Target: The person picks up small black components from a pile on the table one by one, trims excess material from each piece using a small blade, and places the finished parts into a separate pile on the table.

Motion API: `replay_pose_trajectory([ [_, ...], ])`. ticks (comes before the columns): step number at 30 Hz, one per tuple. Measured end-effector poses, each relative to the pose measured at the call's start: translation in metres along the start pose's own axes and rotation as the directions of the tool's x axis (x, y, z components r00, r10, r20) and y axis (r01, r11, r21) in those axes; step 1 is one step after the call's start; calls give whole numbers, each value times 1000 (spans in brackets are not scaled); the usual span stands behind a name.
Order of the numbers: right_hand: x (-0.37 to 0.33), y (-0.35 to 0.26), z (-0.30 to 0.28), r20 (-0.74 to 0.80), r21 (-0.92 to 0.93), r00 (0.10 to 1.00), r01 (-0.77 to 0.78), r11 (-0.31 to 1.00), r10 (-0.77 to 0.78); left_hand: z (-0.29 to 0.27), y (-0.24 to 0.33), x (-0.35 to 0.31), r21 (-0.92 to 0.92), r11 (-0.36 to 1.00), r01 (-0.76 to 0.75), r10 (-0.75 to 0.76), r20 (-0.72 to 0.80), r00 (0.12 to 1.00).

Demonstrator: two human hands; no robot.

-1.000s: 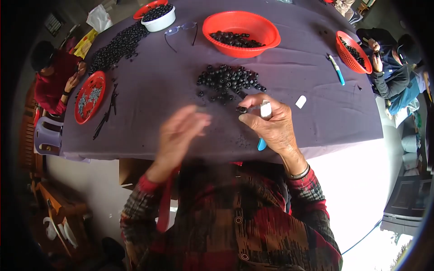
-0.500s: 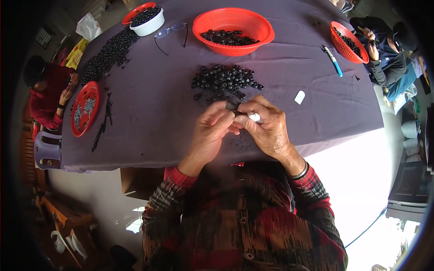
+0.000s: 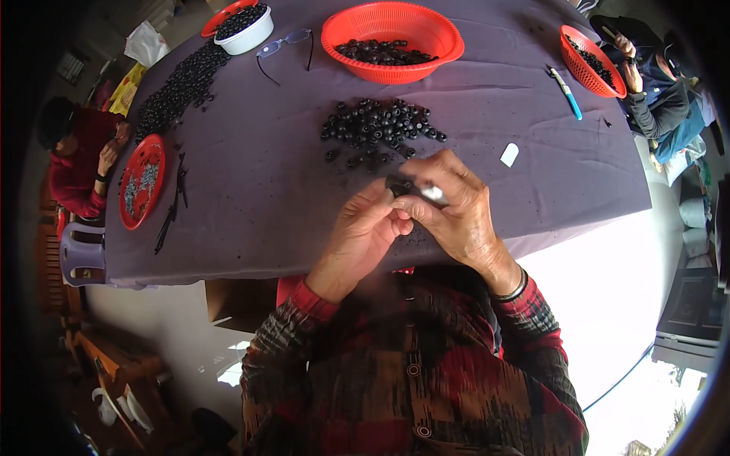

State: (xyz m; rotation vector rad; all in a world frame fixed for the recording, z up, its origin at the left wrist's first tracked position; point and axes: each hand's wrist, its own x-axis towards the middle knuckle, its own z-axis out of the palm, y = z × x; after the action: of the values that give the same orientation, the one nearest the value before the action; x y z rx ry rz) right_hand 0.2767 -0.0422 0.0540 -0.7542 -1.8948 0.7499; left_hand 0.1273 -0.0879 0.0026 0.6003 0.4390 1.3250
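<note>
Purple cloth is covering the table, and every place below is being given relative to the heap of black beads lying loose on it. Just nearer the person than that heap, a small black bead is being pinched between the fingertips of the left hand and the right hand, which are pressed together above the cloth. A slim white-tipped tool is being gripped in the right hand, its tip lying against the bead (whether it is pushed into the bead cannot be told). Both hands are closed around these two things; neither is lying slack.

Beyond the heap, a large red basket is holding more dark beads. To the heap's right, a small white piece is lying on the cloth, and farther right and beyond, a blue pen is resting near a second red basket that is being tended by another person's hand. To the far left beyond the heap, a pair of glasses is lying beside a white bowl of beads, with a long spill of beads trailing from it. Well left of the heap, a flat red plate is being kept beside another seated person in a red sleeve.
</note>
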Motion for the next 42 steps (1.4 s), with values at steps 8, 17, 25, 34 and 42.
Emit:
replay_pose_trajectory([
  [8,-6,-3,3,99,-149,988,135,980,-121,8,4,-3,-127,989,76,-84,-57,995],
  [17,-8,-2,4,118,-262,964,263,928,-240,-5,6,-4,10,999,31,-30,-74,997],
  [25,-15,1,14,40,-358,943,324,876,-332,4,8,-5,-66,998,-18,9,-126,992],
  [34,-10,-14,-15,177,-537,983,49,842,56,-3,11,-7,2,1000,-30,30,-133,991],
  [42,-16,-7,-16,224,-179,971,-39,983,79,2,7,-7,-36,999,-10,8,-66,998],
])
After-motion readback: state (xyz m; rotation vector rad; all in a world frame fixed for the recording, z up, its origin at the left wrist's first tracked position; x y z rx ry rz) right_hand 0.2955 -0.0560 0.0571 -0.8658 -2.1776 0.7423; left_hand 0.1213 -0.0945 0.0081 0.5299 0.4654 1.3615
